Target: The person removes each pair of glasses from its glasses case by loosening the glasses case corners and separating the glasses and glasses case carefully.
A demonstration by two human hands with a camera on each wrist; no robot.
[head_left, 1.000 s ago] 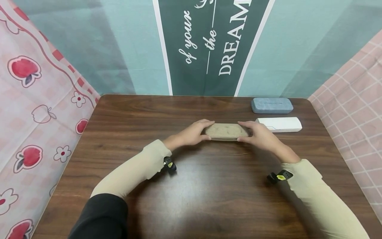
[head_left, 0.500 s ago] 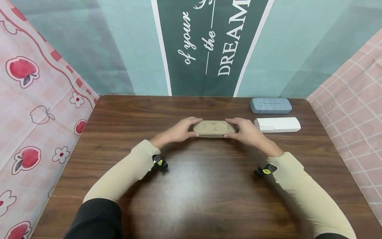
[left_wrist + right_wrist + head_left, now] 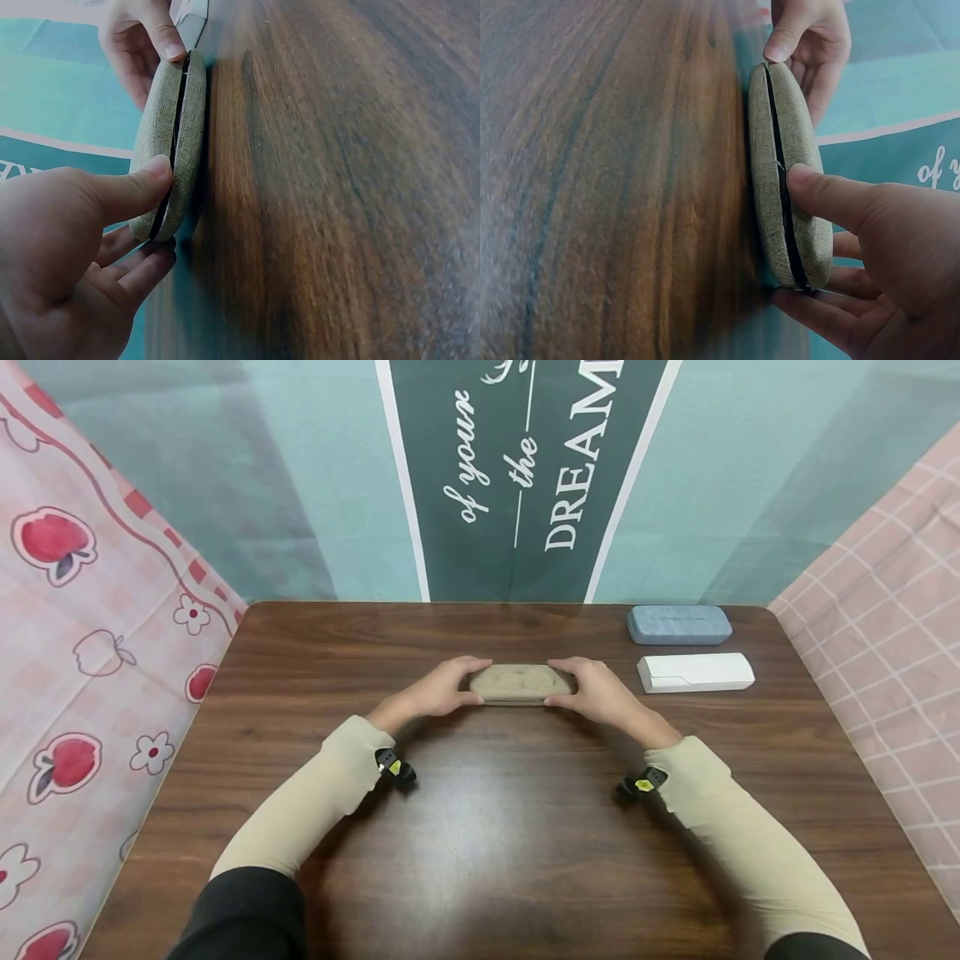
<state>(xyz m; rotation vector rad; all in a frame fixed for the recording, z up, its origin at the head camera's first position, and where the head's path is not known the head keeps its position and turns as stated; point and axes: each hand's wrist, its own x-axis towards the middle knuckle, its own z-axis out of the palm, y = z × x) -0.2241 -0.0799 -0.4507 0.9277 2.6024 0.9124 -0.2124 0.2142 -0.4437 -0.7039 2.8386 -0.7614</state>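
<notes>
A beige-green, cloth-covered glasses case [image 3: 521, 683] lies lengthwise between both hands near the middle of the table's back half. My left hand [image 3: 442, 687] grips its left end, thumb at the front and fingers behind. At the other end my right hand [image 3: 596, 692] holds it the same way. In the left wrist view, the left thumb [image 3: 139, 191] presses on the front by the dark seam of the case [image 3: 161, 124]. The right wrist view shows that seam running along the case [image 3: 802, 240] as a narrow gap, with the right thumb [image 3: 825, 196] beside it.
To the right of my right hand a white case [image 3: 697, 673] lies on the wooden table [image 3: 480, 860]. Behind it, near the back edge, sits a blue case [image 3: 678, 625]. Hanging cloths [image 3: 315, 485] border the table at the back and both sides.
Both hands have carried the glasses case leftward, away from the white case, whose left end now shows. The leftward shift is smaller in the last half second.
</notes>
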